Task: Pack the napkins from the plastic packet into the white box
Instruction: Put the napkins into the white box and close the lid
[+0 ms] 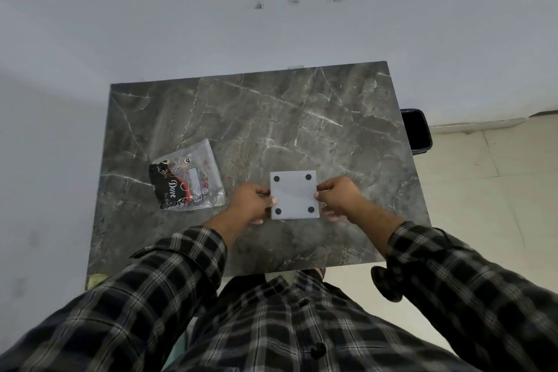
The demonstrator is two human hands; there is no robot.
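A square white box [294,195] with a black round pad at each corner of its upward face lies on the dark marble table [271,118], near the front edge. My left hand [252,204] grips its left side and my right hand [339,198] grips its right side. To the left lies a clear plastic packet [188,175], flat on the table, with black, red and white printing that reads "Dove". The packet looks crumpled and partly transparent; napkins inside it cannot be made out.
A black bin [416,131] stands on the floor past the table's right edge. A white wall runs behind and to the left of the table. Pale floor tiles lie to the right.
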